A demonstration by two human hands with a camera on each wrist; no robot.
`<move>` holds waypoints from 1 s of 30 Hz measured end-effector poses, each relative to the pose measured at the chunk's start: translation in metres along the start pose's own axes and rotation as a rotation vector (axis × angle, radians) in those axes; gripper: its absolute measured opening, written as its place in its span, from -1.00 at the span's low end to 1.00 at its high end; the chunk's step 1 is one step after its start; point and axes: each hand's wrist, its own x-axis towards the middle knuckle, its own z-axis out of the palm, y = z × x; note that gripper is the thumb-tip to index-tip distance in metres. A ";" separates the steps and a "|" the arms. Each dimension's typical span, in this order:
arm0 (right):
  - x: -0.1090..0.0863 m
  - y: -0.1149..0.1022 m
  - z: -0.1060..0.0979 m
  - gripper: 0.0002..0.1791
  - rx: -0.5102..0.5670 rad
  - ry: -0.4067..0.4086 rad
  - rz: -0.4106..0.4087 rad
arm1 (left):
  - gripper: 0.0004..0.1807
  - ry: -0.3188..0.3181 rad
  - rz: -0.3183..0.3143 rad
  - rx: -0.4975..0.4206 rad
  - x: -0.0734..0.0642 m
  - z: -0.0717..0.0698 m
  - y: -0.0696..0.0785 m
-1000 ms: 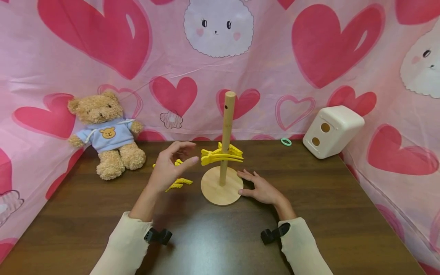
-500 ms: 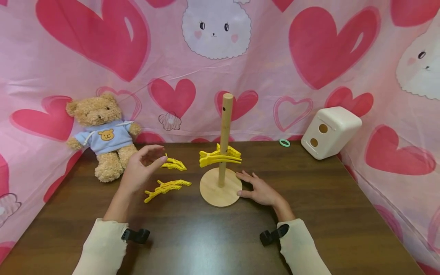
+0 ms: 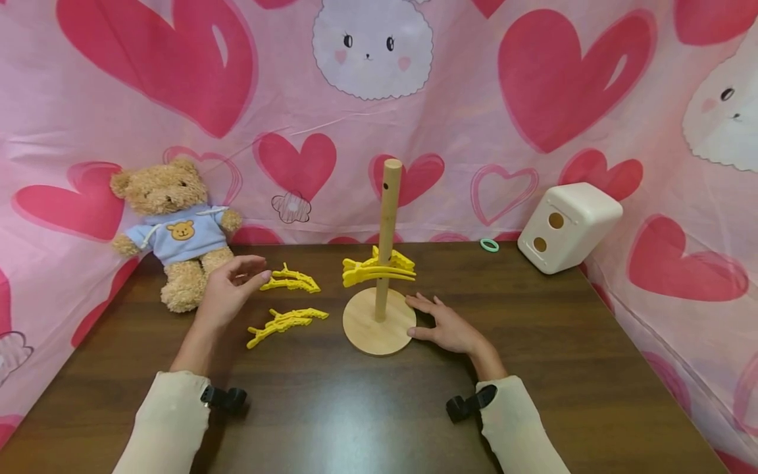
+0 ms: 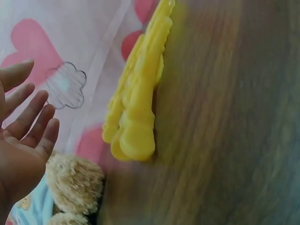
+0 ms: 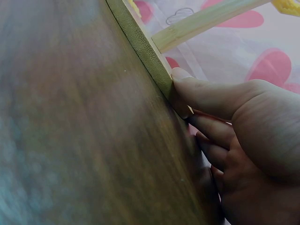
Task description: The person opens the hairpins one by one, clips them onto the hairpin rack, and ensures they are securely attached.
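Observation:
My left hand hovers at the left with fingers loosely bent and nothing in them. Its thumb tip overlaps the end of a yellow hair clip in the head view; the left wrist view shows that hair clip apart from the hand. A second yellow hair clip lies nearer on the table. My right hand holds the right rim of the round base of a wooden stand, thumb on the edge. Yellow hair clips sit across its upright pole, partway up.
A teddy bear in a blue top sits at the back left. At the back right stands a white box with two round holes, with a green ring beside it. A pink heart-print cloth hangs behind the table.
My left hand has moved left and down from beside the pole to the loose hair clips, uncovering the nearer one. The right hand has stayed at the base.

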 end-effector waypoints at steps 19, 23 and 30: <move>0.000 0.000 0.000 -0.22 -0.005 0.005 0.010 | -0.46 -0.121 -0.091 0.079 0.015 0.000 -0.041; 0.000 -0.001 0.000 -0.22 -0.006 0.003 0.013 | -0.45 -0.146 -0.109 0.103 0.016 0.002 -0.045; 0.001 -0.001 0.000 -0.22 -0.009 0.002 0.009 | -0.43 -0.248 -0.156 0.191 0.018 0.002 -0.050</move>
